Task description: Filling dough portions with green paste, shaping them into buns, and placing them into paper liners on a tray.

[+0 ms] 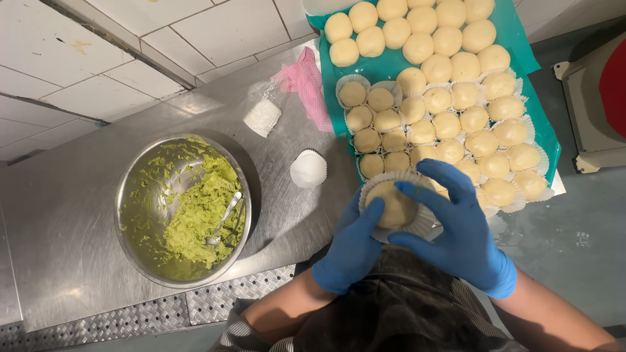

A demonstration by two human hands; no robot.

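That dough ball in its paper cup looks soft and dentable, so both hands, left hand and right hand, half-curled, cradle it from below, probably lightly.

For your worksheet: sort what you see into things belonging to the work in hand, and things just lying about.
In use: left hand, right hand, dough ball, paper cup, tray of dough balls.

Lying about: bowl of green filling, spoon, stacked cups, pink cloth.
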